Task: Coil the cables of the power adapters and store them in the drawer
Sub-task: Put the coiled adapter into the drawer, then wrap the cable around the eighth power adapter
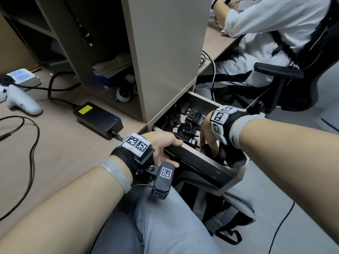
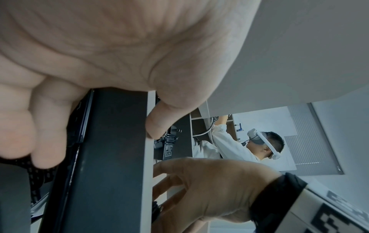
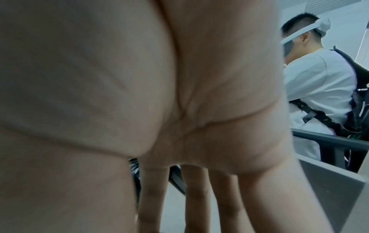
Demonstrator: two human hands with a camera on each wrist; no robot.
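The drawer [image 1: 185, 147] stands pulled out under the desk, with several black power adapters [image 1: 190, 125] and their coiled cables lying inside. My left hand [image 1: 165, 147] grips the drawer front [image 2: 111, 157], thumb [image 2: 157, 123] on its top edge and fingers on the outer face. My right hand [image 1: 211, 136] reaches down into the drawer's near right corner. Its straight fingers [image 3: 195, 201] touch a black adapter [image 1: 209, 153] that they mostly hide. Another labelled adapter [image 2: 168, 149] lies farther back.
A large black power brick [image 1: 99, 119] with its cable lies on the desk at left, near a white controller [image 1: 22, 101]. A beige partition [image 1: 168, 52] rises behind the drawer. A seated person [image 1: 266, 33] and chair armrest [image 1: 278, 70] are close at right. A grey backpack [image 1: 220, 208] sits below.
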